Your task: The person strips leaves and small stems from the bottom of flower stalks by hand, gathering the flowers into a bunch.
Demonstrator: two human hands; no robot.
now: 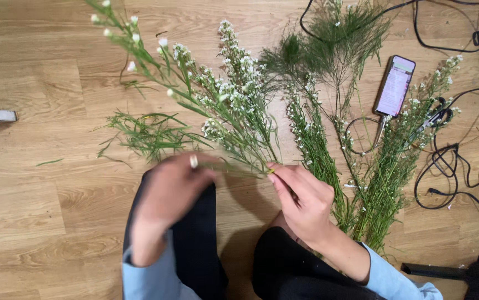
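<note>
Wooden floor [39,166] with flower stems [317,150], phone [395,86], cables [445,161]

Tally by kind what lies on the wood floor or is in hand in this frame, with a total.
Hands: 2, left hand and right hand, both on the held flower stem
Flower stems lying on the floor, in clusters: about 3
Stripped leaf pile: 1
Phone: 1
Scissors: 1
Total: about 9

Left hand [170,186] blurred, perhaps moving
</note>
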